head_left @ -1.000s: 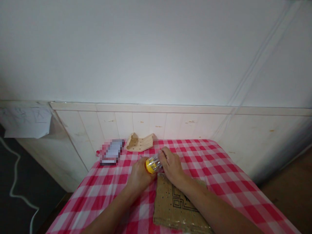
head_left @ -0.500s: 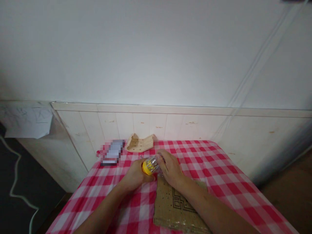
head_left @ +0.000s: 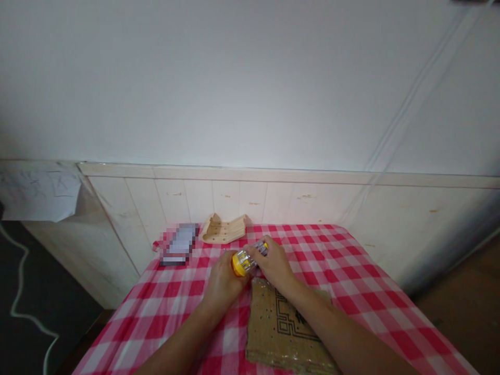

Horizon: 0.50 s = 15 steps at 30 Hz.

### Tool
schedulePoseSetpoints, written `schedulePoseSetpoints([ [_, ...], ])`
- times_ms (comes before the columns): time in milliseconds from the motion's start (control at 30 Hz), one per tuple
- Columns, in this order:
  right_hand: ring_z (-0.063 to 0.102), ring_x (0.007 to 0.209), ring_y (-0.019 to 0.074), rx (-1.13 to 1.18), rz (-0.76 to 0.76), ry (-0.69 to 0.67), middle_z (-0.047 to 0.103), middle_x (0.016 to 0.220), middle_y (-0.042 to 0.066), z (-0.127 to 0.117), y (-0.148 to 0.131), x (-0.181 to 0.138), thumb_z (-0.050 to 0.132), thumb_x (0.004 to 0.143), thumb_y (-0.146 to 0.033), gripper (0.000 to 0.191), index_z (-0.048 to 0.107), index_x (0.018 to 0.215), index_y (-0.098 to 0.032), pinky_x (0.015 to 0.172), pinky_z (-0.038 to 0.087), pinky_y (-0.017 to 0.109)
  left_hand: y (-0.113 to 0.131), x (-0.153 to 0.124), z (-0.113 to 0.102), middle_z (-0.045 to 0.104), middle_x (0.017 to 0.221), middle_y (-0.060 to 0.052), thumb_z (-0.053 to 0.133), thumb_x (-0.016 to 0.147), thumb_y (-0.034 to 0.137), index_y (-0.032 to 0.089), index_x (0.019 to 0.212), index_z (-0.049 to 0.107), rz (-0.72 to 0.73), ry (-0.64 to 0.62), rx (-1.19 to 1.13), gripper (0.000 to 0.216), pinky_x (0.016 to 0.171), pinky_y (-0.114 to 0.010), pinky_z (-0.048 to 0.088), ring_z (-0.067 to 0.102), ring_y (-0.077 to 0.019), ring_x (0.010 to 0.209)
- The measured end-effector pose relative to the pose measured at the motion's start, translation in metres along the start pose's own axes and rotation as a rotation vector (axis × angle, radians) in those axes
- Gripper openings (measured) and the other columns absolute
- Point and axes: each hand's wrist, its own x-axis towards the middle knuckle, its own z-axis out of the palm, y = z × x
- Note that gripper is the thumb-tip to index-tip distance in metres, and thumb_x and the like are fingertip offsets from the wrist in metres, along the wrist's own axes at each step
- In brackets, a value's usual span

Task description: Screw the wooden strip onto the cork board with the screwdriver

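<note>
On the bench [head_left: 371, 312], a dragging arm could ruck the red-and-white cloth [head_left: 312, 250] and shift what lies there. The right forearm [head_left: 332, 328] passes over the cardboard [head_left: 269, 323]; a dropped elbow might nudge it. Just beyond the cardboard's far-left corner, the left hand [head_left: 222, 281] and right hand [head_left: 276, 263] both grip a yellow-and-clear tool [head_left: 241, 262]; uneven twisting could make it slip. Right of the cardboard, open cloth reaches the bench edge; beyond and left, a wooden piece [head_left: 224, 232] and pixelated slab [head_left: 180, 245] narrow the room.
</note>
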Motion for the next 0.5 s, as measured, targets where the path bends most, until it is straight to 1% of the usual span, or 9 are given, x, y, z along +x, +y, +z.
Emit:
schedulePoseSetpoints([
  [67,0.055,0.056,0.0158,0.038,-0.018,-0.018,0.059,0.062,-0.002,-0.001,0.0,-0.002,0.067,0.082,-0.049,0.031,0.054,0.074,-0.021,0.048,0.035,0.024,0.002,0.001,-0.003,0.073,0.085,-0.006,0.073,0.067,0.014,0.014,0.095,0.067,-0.013,-0.021,0.0,0.029,0.067,-0.028,0.046,0.065,-0.0195,0.075],
  [133,0.055,0.057,0.0158,0.102,-0.067,-0.051,0.06,0.063,-0.003,-0.001,0.0,-0.004,0.064,0.084,-0.047,0.028,0.056,0.079,-0.021,0.049,0.037,0.024,0.005,0.002,-0.006,0.073,0.083,-0.005,0.072,0.066,0.013,0.014,0.094,0.067,-0.032,-0.059,-0.023,0.028,0.064,-0.027,0.046,0.065,-0.0187,0.071],
  [267,0.056,0.062,0.0158,0.191,-0.148,-0.09,0.06,0.068,-0.003,-0.003,0.001,-0.006,0.062,0.086,-0.045,0.024,0.059,0.087,-0.021,0.055,0.042,0.026,0.008,0.004,-0.011,0.073,0.081,-0.005,0.071,0.063,0.013,0.013,0.093,0.068,-0.061,-0.097,-0.07,0.029,0.063,-0.026,0.046,0.065,-0.0183,0.069],
  [367,0.058,0.07,0.0169,0.214,-0.193,-0.085,0.064,0.079,-0.001,-0.004,0.0,-0.007,0.063,0.086,-0.039,0.022,0.061,0.099,-0.021,0.062,0.046,0.027,0.007,0.005,-0.012,0.073,0.079,-0.005,0.074,0.063,0.019,0.013,0.091,0.069,-0.095,-0.12,-0.102,0.029,0.062,-0.027,0.046,0.065,-0.0187,0.068],
  [433,0.06,0.077,0.0183,0.228,-0.229,-0.086,0.066,0.088,0.002,-0.005,0.001,-0.007,0.063,0.085,-0.035,0.026,0.061,0.107,-0.021,0.067,0.048,0.029,0.006,0.005,-0.012,0.073,0.077,-0.004,0.076,0.062,0.021,0.013,0.089,0.068,-0.112,-0.138,-0.151,0.029,0.06,-0.026,0.046,0.064,-0.0187,0.067],
  [500,0.061,0.083,0.0197,0.249,-0.257,-0.092,0.067,0.097,0.003,-0.004,0.005,-0.007,0.063,0.086,-0.035,0.031,0.06,0.114,-0.022,0.072,0.049,0.03,0.005,0.006,-0.012,0.073,0.076,-0.003,0.076,0.059,0.02,0.013,0.087,0.068,-0.125,-0.163,-0.222,0.03,0.058,-0.026,0.046,0.064,-0.0182,0.066],
])
